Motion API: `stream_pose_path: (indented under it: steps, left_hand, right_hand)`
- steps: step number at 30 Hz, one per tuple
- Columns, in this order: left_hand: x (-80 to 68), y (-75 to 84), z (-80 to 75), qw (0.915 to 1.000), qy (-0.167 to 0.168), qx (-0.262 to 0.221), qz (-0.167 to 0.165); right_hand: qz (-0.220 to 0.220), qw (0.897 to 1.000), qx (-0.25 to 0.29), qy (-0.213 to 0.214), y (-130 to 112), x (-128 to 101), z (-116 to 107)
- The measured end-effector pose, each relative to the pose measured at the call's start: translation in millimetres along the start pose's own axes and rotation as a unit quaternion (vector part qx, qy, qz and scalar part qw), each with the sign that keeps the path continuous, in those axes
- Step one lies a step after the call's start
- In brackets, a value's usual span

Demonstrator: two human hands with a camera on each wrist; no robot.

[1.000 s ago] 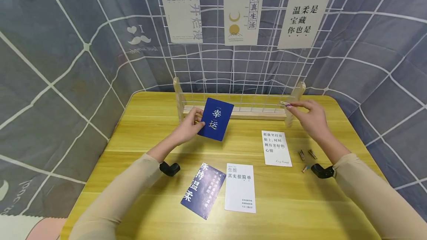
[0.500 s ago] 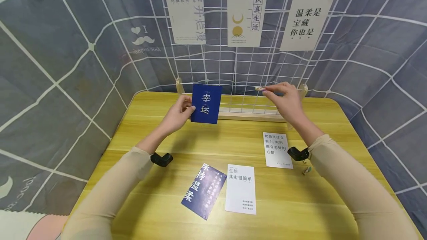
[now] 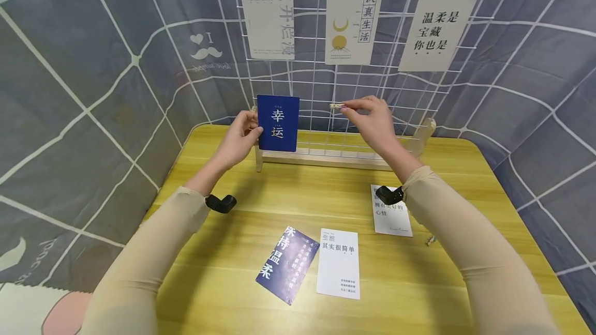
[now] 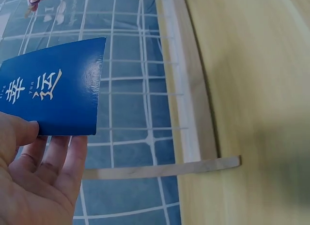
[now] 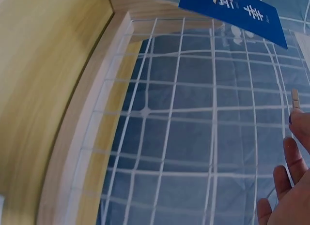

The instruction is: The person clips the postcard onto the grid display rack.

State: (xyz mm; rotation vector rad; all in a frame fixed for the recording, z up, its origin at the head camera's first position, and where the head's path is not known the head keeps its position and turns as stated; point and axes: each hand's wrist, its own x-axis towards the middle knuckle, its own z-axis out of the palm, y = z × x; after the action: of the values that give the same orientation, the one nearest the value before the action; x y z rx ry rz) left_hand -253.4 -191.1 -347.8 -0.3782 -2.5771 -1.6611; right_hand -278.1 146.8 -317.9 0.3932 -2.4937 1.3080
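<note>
The left hand (image 3: 236, 138) holds a blue card (image 3: 278, 123) upright by its left edge, thumb in front and fingers behind, right against the lower left of the white wire grid (image 3: 326, 92). The right hand (image 3: 370, 120) pinches a small wooden clothespin (image 3: 337, 106) between thumb and fingertips, holding it level in front of the grid, a little to the right of the card's top edge and not touching it. Three cards hang clipped along the grid's top. On the yellow table (image 3: 223, 273) lie a dark starry card (image 3: 286, 264), a white card (image 3: 339, 262) just beside it, and another white card (image 3: 393, 218) partly under the right forearm
</note>
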Motion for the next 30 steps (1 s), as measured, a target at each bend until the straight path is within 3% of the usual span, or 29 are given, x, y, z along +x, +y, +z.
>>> stream_pose_path:
  steps: [5,15,30]
  left_hand:
    - [9.8,4.7,-5.7,0.9997,0.024,0.005,0.004]
    - [26.5,6.7,-15.8,0.9992,0.039,0.003,-0.002]
    - [45.3,16.2,-21.1,0.9985,0.054,0.001,-0.008]
  right_hand:
    - [-0.016,1.000,-0.022,0.006,-20.0,12.1,13.0]
    - [-0.025,0.998,-0.054,0.020,-50.3,34.8,37.3]
    - [0.039,0.998,0.017,0.048,-76.9,54.7,56.6]
